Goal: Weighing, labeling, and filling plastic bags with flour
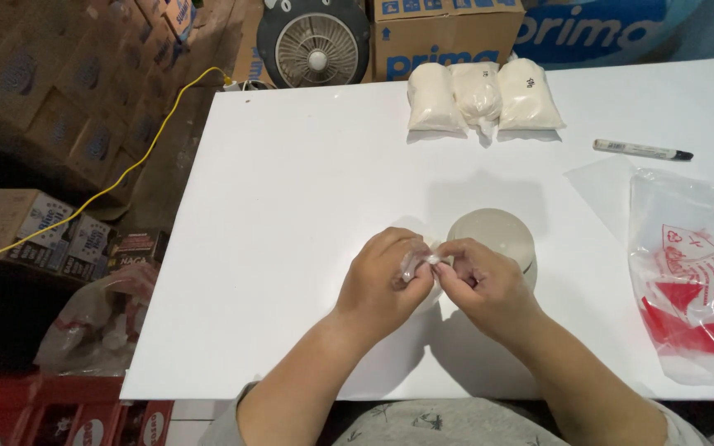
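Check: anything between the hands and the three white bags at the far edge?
Head view: just the round white container, right behind the hands. Beyond it, bare table up to the white bags.

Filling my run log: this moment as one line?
both hands twisting clear plastic bag neck | round white tub behind | white table

Three filled white bags (484, 97) sit side by side at the far edge of the white desk (291, 206), touching each other. A marker pen (643, 150) lies off to their right, well apart. An empty clear plastic bag with red print (692, 281) lies flat near the right edge. Behind the desk there's a round fan (316, 41) next to a cardboard box (448, 37). A yellow cable (126, 173) runs down the left past stacked cartons (59, 99).
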